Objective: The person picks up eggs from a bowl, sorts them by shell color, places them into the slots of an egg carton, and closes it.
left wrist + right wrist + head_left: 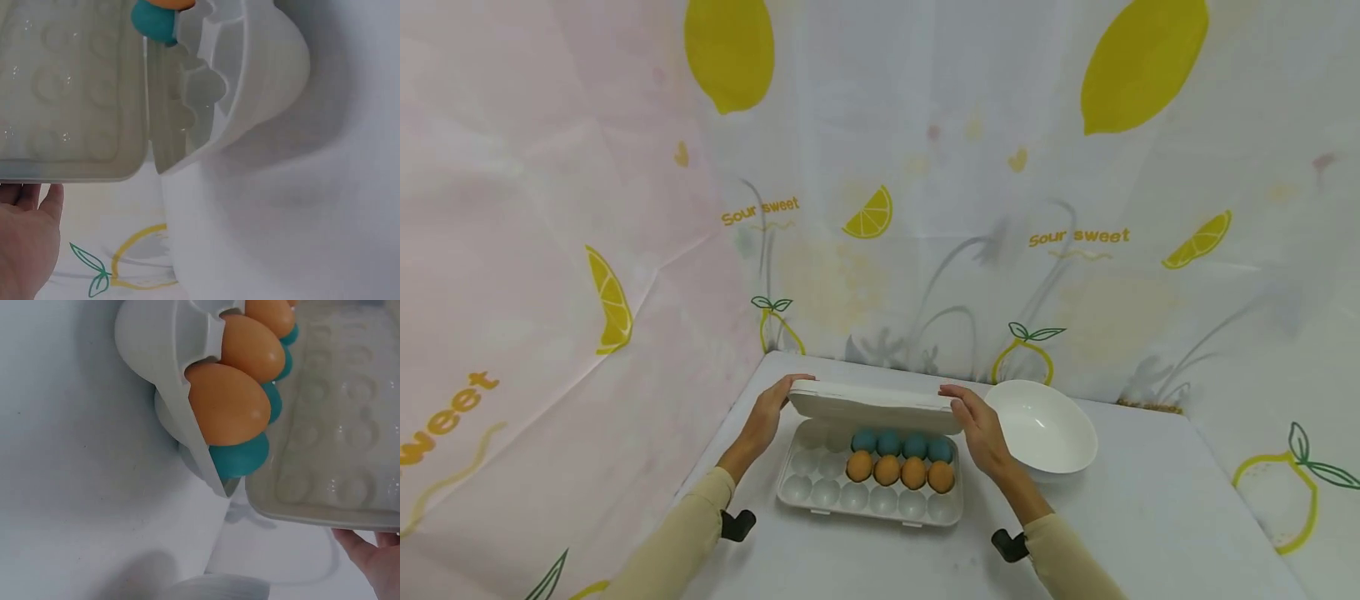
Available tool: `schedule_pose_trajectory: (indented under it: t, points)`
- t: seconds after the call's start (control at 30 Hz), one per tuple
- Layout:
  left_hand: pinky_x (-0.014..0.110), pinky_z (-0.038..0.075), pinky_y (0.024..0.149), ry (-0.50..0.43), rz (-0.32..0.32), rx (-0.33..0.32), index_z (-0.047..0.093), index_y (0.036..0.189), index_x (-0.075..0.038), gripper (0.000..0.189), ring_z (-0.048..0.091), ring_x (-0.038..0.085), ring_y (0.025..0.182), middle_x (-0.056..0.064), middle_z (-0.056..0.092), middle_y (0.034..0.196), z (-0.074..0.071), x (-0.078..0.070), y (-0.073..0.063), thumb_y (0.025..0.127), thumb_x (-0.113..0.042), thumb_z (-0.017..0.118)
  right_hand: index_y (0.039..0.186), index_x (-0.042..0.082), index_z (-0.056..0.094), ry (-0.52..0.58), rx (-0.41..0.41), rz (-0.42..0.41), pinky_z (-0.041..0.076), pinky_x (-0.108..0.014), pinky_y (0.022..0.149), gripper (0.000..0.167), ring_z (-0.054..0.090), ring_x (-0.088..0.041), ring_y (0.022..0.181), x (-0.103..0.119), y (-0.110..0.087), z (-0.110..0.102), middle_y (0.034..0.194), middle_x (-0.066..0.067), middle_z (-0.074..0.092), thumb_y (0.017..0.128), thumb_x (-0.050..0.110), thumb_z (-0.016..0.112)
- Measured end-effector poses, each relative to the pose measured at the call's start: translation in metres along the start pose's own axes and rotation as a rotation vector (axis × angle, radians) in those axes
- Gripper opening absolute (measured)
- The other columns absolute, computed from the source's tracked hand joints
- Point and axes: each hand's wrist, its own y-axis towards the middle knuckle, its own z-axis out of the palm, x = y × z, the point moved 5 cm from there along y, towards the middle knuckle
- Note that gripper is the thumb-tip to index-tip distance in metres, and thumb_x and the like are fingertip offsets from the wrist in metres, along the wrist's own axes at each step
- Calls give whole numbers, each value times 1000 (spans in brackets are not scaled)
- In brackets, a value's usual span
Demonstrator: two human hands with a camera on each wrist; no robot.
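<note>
A white plastic egg carton [880,518] stands on the table, its hinged lid [872,401] tilted up partway over the base. My left hand [766,418] holds the lid at its left end, with fingertips hidden behind the edge in the left wrist view. At the other end my right hand [981,429] holds the lid, its fingers over the upper edge. Inside, a row of teal eggs [889,442] fills the right part of the back row. Orange eggs [228,404] sit in the middle row before them. The front cups and the left ones hold nothing.
Just right of the carton stands a white bowl [1037,425], close behind my right wrist. The white table [1150,500] meets lemon-printed cloth walls [925,292] at the back and left.
</note>
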Motion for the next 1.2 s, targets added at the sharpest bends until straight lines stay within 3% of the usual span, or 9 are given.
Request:
schedule_pose_trajectory:
  t: [0.13,0.3,0.5,0.6,0.73,0.93,1.07,1.2]
  points:
    - [30,31,110,111,103,37,59,132,-8,46,46,22,132,6,59,134,-1,-2,-9,108,-26,25,130,1,58,-49,25,-46,44,-53,99,35,55,-29,122,6,-7,2,129,-11,61,102,13,40]
    - [20,29,109,163,227,113,54,137,-2,42,44,31,133,12,56,137,4,-14,-19,106,-14,30,134,7,58,-77,81,-87,44,-55,97,37,54,-26,123,14,-14,5,134,-5,59,101,16,42]
    - [36,23,116,266,344,178,53,137,3,39,47,35,130,17,55,137,12,-18,-36,102,-5,38,136,13,58,-108,147,-86,42,-55,100,39,51,-28,128,14,-29,14,138,-6,56,99,21,49]
    - [43,19,116,268,341,200,53,136,3,39,47,33,130,16,54,138,14,-13,-43,100,-4,41,137,14,57,-131,186,-40,40,-53,103,41,48,-25,130,11,-36,21,141,-2,53,98,26,52]
    - [41,18,117,304,351,228,54,136,3,39,47,33,130,15,54,139,18,-7,-53,99,-6,46,139,12,55,-189,258,-13,38,-52,106,47,44,-21,134,11,-45,31,146,0,48,98,34,53]
    - [42,33,110,486,405,298,57,135,-3,40,49,32,128,8,56,138,27,-2,-67,98,-17,53,138,13,57,-333,318,-79,38,-53,105,54,42,-25,135,11,-56,45,146,-4,48,94,43,56]
    - [44,41,104,593,389,339,60,134,-10,41,50,23,129,1,55,140,34,4,-72,98,-28,55,139,17,56,-372,369,-39,37,-53,105,59,41,-27,136,6,-61,52,148,-4,46,91,51,57]
    - [49,40,104,670,373,399,62,134,-16,43,45,23,133,-1,52,143,42,13,-78,98,-38,53,139,18,56,-414,429,-29,35,-54,107,64,40,-28,136,-2,-69,61,148,-5,46,89,58,56]
